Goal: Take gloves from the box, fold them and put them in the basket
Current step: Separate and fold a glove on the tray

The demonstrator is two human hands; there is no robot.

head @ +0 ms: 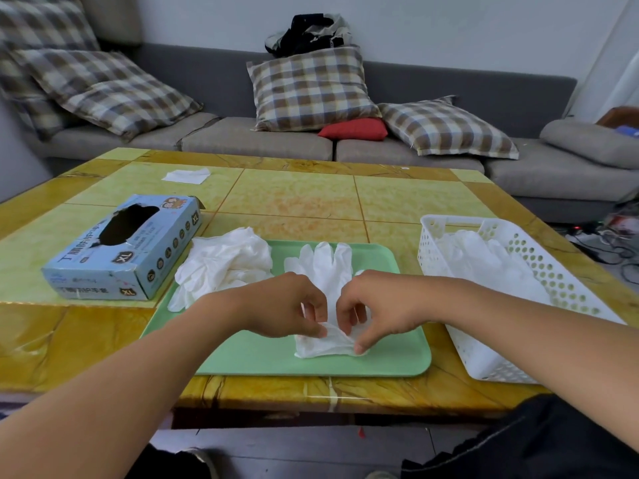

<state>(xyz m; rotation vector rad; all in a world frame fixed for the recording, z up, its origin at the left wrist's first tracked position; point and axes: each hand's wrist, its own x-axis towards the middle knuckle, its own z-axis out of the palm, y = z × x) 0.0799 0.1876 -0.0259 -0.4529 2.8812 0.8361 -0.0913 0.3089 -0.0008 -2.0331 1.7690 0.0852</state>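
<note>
Both grips pinching cuff end of flat white disposable glove (325, 271) on green plastic tray (242, 357): left hand (283, 305), right hand (377, 305). Glove's long axis points away; white perforated basket (484, 357) nearer right hand.

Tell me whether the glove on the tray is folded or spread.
Mostly spread: the glove lies flat on the tray, fingers pointing away. Left hand and right hand pinch its crumpled cuff end.
</note>
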